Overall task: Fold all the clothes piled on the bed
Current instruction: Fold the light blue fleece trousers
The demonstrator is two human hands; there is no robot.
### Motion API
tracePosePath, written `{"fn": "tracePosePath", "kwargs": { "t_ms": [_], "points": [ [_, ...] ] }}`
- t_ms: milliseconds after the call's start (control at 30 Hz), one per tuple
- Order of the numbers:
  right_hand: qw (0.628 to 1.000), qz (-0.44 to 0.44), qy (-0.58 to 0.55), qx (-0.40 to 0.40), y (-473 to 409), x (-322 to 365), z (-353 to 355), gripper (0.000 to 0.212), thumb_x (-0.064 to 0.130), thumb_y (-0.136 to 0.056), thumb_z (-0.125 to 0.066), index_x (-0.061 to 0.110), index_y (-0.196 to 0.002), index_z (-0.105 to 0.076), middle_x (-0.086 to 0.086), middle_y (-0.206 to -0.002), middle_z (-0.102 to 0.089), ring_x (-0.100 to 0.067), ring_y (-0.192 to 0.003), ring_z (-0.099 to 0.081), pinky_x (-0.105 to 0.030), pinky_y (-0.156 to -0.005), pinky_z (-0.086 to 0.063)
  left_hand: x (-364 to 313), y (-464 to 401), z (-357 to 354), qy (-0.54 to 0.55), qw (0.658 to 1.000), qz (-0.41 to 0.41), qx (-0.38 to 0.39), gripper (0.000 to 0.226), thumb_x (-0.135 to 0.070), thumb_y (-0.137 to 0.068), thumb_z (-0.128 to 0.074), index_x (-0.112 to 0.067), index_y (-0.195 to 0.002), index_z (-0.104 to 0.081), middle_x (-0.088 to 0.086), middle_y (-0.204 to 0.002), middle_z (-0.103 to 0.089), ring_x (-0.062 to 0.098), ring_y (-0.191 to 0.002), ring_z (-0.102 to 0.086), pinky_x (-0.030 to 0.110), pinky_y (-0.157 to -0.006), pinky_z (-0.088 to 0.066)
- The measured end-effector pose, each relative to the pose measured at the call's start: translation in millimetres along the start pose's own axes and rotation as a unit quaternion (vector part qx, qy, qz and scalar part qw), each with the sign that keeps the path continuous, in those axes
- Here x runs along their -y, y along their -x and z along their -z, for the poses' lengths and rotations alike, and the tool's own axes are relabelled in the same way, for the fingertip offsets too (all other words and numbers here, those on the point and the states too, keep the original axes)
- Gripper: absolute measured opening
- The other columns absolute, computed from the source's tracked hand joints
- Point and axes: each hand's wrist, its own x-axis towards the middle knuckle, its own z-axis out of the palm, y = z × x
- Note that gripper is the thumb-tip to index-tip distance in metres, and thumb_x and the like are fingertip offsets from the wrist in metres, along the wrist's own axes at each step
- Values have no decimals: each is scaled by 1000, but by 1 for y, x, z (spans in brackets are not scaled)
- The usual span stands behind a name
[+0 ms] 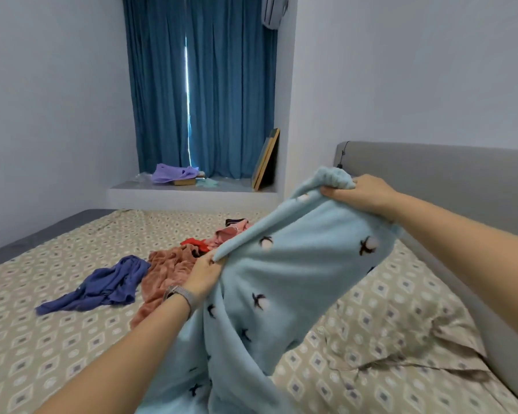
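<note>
Head view: both hands, left (205, 274) and right (361, 194), grip the light-blue fleece garment (281, 282) stretched between them

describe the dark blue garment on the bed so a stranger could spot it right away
Start at the bed with the beige diamond-patterned sheet and find the loose pile of clothes near its middle. The crumpled dark blue-purple garment lies at the pile's left edge, spread flat toward the left beside the fuzzy terracotta-pink garment. It is the only dark blue piece; its neighbours are pink and red.
</note>
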Motion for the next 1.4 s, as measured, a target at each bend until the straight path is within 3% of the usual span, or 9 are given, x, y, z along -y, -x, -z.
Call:
{"fn": "tracePosePath", "kwargs": {
  "t_ms": [133,300,567,767,900,967,1133,1200,1400],
  "points": [
    [996,-79,-46,11,11,-75,-33,58,74,-78,-56,21,-98,-68,-3,-98,-67,-18,-82,-62,-30,-66,-47,15,-15,-10,-172,974,-15,145,14,-21,-90,-67,-8,-92,-70,3,-84,-70,10,-76,-62,28,-71,-53],
    [980,-167,-94,51,24,-166,-127,58,72,-75,-62,19,-98,-65,-4,-96,-67,-16,-81,-61,-30,-70,-48,83,-18,-27,-361,888,1,287,27,-18,-83,-68,-35,-65,-59,-14,-66,-57,2,-64,-53,21,-63,-40],
    [933,-325,-123,96,54,-282,-237,80,69,-80,-58,10,-133,-55,-15,-133,-58,-31,-117,-57,-39,-98,-47,177,-26,-94,-425,884,30,193,33,-5,-84,-48,-36,-87,-59,-7,-92,-63,21,-92,-60,32,-77,-48],
    [917,-392,-37,62,74,-362,-256,75,74,-85,-41,13,-122,-62,-14,-123,-63,-31,-105,-61,-37,-86,-49,214,-47,-184,-433,884,18,175,17,-17,-93,-51,-22,-104,-63,3,-105,-68,26,-100,-61,35,-80,-47],
    [917,-396,30,50,86,-388,-274,69,71,-88,-39,12,-116,-62,-15,-113,-65,-33,-98,-61,-34,-74,-44,248,-43,-211,-514,816,68,257,33,-39,-97,-50,-8,-106,-59,10,-112,-63,28,-103,-59,32,-79,-41],
    [914,-399,62,51,82,-391,-278,71,70,-88,-41,8,-118,-57,-16,-115,-63,-35,-102,-60,-36,-74,-42,251,-36,-210,-511,821,60,248,33,-39,-97,-50,-8,-106,-55,11,-114,-61,27,-102,-57,32,-77,-39],
    [937,-260,229,-53,64,-369,-287,53,39,-86,-67,6,-124,-49,-17,-123,-53,-38,-115,-47,-48,-87,-43,225,2,-177,-467,866,-28,174,50,-53,-87,-52,-16,-120,-54,2,-117,-56,22,-108,-53,36,-89,-44],
    [967,-159,184,-79,58,-349,-301,49,19,-78,-72,6,-123,-54,-17,-118,-55,-40,-111,-48,-50,-88,-42,209,25,-157,-442,887,-46,130,63,-64,-76,-44,-18,-118,-58,-2,-115,-59,20,-108,-55,35,-90,-46],
    [984,142,-14,108,72,-239,-351,49,4,-78,-53,22,-122,-60,1,-121,-54,-23,-111,-48,-34,-84,-44,208,95,-94,-421,907,13,7,64,-64,-74,-42,-19,-116,-58,-3,-112,-57,19,-107,-52,34,-94,-42]
  ]
}}
